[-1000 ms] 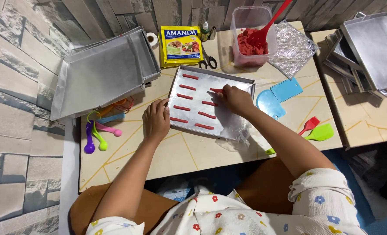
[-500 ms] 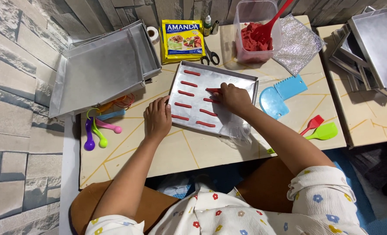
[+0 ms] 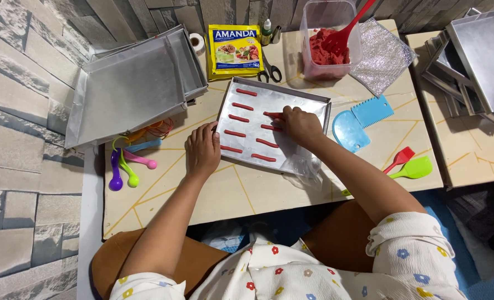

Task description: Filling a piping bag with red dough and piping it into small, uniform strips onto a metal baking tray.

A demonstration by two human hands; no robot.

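**Red strips laid out on a baking tray**

Resting on the near left edge of the metal baking tray (image 3: 308, 105), the left hand (image 3: 202, 149) lies flat with its fingers (image 3: 207, 131) stretched out and close together, holding nothing, only pressing on the rim. The tray sits on the pale bench (image 3: 225, 191), tilted a little to the person's view, with two columns of short red dough strips (image 3: 235, 133) on it. The right hand (image 3: 298, 125) is over the right column; its fingers (image 3: 285, 115) are curled and pinched at the end of one red strip (image 3: 272, 114), and under the palm a clear plastic bag (image 3: 302, 165) trails off the near edge of the tray. How firmly the bag is gripped cannot be told.

Just left of the left hand lie coloured measuring spoons (image 3: 126, 166). Beyond them a stack of empty metal trays (image 3: 130, 89) leans at the bench's far left corner. At the far side stand a yellow packet (image 3: 235, 51), scissors (image 3: 270, 71) and a clear tub (image 3: 330, 44) of red dough with a red spatula (image 3: 341, 34) stuck in it, beside a silvery cloth (image 3: 381, 55). To the right of the tray lie a blue scraper (image 3: 359, 119) and, nearer the edge, a small red spatula (image 3: 400, 158) and a green one (image 3: 415, 168). More metal trays (image 3: 480, 61) rest on a second table well to the right.
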